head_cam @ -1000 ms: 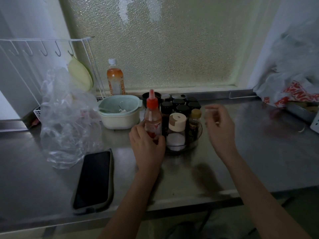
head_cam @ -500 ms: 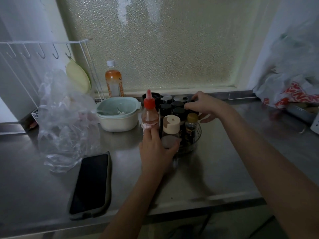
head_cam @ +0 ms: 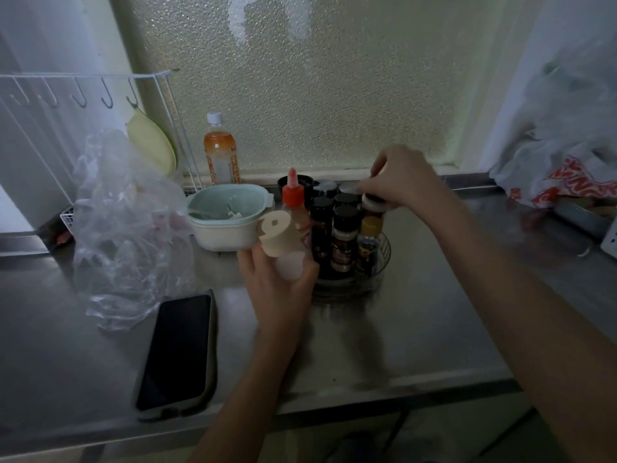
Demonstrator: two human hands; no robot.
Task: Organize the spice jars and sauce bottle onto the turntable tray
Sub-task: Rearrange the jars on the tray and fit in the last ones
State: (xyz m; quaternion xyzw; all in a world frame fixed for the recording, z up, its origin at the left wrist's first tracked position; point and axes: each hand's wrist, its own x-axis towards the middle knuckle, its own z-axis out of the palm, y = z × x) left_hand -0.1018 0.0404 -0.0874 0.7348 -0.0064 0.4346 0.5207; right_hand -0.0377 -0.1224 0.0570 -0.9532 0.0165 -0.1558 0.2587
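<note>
A round wire turntable tray (head_cam: 384, 259) stands on the steel counter and holds several black-lidded spice jars (head_cam: 345, 242) and a small yellow-capped bottle (head_cam: 370, 242). A red-capped sauce bottle (head_cam: 293, 202) stands at the tray's left side. My left hand (head_cam: 280, 289) grips a clear jar with a beige flip lid (head_cam: 277, 238), lifted and tilted left in front of the sauce bottle. My right hand (head_cam: 400, 178) grips a jar with a white band (head_cam: 373, 203) by its top, raised above the tray's right back.
A pale green and white lidded bowl (head_cam: 230, 215) sits left of the tray. A crumpled clear plastic bag (head_cam: 123, 222) and a dark phone (head_cam: 175, 352) lie further left. An orange drink bottle (head_cam: 220, 152) stands by the window. A white bag (head_cam: 567, 168) fills the right corner.
My left hand has lifted the beige-lidded jar off the tray and tilted it. My right hand has raised a jar from the tray's back right.
</note>
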